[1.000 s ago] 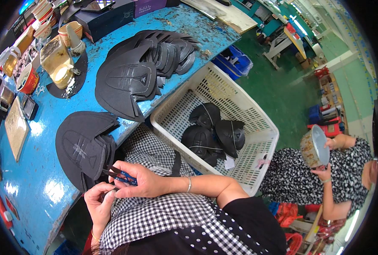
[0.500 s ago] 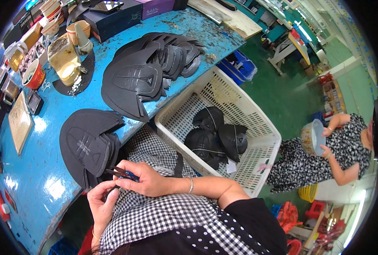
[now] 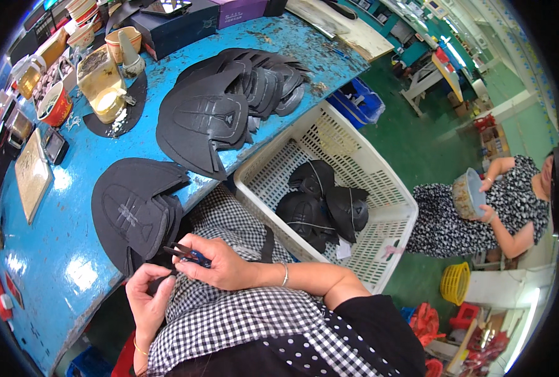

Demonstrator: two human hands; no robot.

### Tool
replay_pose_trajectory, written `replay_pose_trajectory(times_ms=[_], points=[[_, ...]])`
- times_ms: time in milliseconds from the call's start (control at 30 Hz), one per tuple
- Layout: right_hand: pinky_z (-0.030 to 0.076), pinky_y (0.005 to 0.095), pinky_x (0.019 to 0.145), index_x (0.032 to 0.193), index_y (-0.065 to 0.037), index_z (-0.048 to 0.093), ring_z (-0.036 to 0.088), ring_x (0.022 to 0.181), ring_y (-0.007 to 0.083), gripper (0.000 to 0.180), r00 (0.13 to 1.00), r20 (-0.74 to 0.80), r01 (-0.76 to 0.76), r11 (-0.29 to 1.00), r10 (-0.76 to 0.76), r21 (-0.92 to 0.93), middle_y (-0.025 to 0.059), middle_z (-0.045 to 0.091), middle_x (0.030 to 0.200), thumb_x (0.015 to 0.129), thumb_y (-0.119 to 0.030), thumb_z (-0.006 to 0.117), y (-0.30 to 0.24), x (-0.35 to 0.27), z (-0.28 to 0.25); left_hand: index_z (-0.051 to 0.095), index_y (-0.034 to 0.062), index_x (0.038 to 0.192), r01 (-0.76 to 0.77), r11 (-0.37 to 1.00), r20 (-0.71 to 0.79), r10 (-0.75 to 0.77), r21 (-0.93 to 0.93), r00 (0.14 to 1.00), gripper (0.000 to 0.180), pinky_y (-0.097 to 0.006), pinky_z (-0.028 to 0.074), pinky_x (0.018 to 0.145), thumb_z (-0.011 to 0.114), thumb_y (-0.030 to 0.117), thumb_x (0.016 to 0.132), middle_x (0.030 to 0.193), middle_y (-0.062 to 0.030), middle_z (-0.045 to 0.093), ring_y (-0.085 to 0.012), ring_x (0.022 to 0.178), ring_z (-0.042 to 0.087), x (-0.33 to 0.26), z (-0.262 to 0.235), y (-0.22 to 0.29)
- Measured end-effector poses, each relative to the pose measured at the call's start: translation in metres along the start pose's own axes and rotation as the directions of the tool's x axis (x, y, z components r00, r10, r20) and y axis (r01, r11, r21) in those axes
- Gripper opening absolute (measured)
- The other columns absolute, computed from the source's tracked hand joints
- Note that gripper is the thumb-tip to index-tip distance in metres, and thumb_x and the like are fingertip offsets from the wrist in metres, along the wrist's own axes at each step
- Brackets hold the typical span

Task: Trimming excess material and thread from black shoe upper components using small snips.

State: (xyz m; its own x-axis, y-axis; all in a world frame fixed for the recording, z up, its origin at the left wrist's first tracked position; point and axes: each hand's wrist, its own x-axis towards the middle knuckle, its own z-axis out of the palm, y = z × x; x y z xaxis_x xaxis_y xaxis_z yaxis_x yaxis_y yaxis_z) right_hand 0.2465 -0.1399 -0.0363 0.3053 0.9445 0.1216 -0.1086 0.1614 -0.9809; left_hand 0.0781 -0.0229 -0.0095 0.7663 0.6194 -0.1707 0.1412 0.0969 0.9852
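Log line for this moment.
right hand: blue-handled snips; left hand: grip unclear; nearby: black pieces on blue table; white crate: tied black bundles

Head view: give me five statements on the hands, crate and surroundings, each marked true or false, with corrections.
1. The right hand holds blue-handled snips. True.
2. The left hand lies flat on the blue table. False: it is off the table, beside the right hand, fingers bent.
3. The white crate stands on top of the blue table. False: it is beside the table.
4. Black bundles in the crate have pale strands around them. True.
5. The co-worker at the right is empty-handed. False: that person holds a round tub.
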Motion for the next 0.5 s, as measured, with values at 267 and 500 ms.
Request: replay_pose_trajectory(times_ms=[267, 500], points=[[0.051, 0.0278, 0.064, 0.112, -0.003, 0.059, 0.065, 0.071, 0.0123, 0.029, 0.986, 0.168, 0.02, 0.994, -0.001, -0.111, 0.0068, 0.068, 0.086, 0.092, -0.02, 0.071, -0.005, 0.01, 0.005, 0.072, -0.0018, 0.089, -0.19, 0.968, 0.063, 0.182, 0.166, 0.981, 0.007, -0.026, 0.047, 0.061, 0.071, 0.001, 0.083, 0.077, -0.007, 0.069, -0.0131, 0.067, 0.064, 0.002, -0.016, 0.005], [0.05, 0.0264, 0.056, 0.109, -0.005, 0.065, 0.063, 0.06, 0.0106, 0.027, 0.966, 0.163, 0.244, 0.92, -0.202, -0.307, 0.0065, 0.07, 0.083, 0.086, -0.012, 0.079, -0.009, 0.025, 0.01, 0.071, -0.0041, 0.106, 0.011, 0.993, 0.147, 0.007, -0.12, 0.989, 0.015, -0.023, 0.052, 0.065, 0.065, 0.004, 0.095, 0.084, -0.0058, 0.071, -0.0084, 0.071, 0.064, -0.008, -0.028, 0.014]])
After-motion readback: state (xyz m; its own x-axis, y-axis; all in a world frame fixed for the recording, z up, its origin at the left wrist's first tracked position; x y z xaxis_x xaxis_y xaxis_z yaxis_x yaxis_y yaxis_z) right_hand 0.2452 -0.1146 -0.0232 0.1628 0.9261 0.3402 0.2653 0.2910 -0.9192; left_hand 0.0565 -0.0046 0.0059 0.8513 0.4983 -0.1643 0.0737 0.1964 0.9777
